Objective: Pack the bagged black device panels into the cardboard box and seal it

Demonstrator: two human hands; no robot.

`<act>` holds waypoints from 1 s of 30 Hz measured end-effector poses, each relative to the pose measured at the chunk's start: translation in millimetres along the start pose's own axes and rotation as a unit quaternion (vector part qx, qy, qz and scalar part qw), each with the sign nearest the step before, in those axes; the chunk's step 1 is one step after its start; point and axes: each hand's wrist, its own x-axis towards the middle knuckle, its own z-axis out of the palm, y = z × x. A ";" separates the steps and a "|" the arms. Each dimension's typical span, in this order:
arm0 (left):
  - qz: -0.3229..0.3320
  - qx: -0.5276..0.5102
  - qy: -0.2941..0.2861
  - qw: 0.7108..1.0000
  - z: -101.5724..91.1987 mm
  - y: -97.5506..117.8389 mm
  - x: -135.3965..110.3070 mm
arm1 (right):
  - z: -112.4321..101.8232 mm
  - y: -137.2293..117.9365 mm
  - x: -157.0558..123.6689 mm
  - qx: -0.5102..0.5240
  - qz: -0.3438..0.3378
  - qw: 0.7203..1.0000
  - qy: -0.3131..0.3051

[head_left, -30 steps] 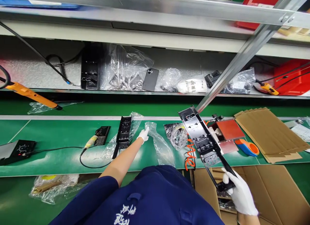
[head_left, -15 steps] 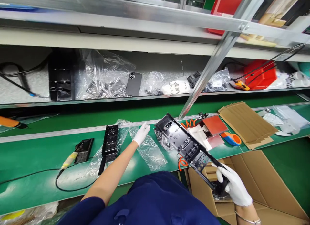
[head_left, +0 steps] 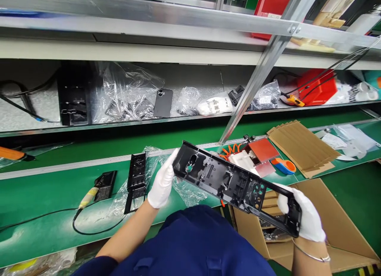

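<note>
Bags (head_left: 178, 186), bracket (head_left: 136, 177) beneath held panel (head_left: 226, 181)

green workbench (head_left: 44, 188), metal shelf (head_left: 178, 119)

Two gloved hands (head_left: 162, 181) (head_left: 308, 218); two long black plastic panels (head_left: 235, 186) (head_left: 136, 177); one phone (head_left: 163, 103).
</note>
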 end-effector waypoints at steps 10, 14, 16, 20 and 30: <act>-0.023 -0.056 0.027 0.998 -1.7 23.6 -12.6 | 15.6 -9.1 5.9 0.067 0.061 0.996 -0.020; -0.033 -0.018 0.036 0.999 -6.9 26.3 -15.8 | 22.2 -18.7 2.2 0.071 0.086 0.994 -0.017; -0.034 -0.007 0.043 0.998 -8.6 28.4 -17.8 | 23.3 -20.9 1.2 0.078 0.093 0.992 -0.037; -0.041 -0.008 0.049 0.998 -10.5 33.1 -20.0 | 22.5 -18.5 -0.1 0.095 0.125 0.985 -0.071; -0.018 -0.113 0.097 0.989 -15.1 38.1 -16.5 | 33.9 -41.5 -25.4 0.179 0.058 0.982 -0.020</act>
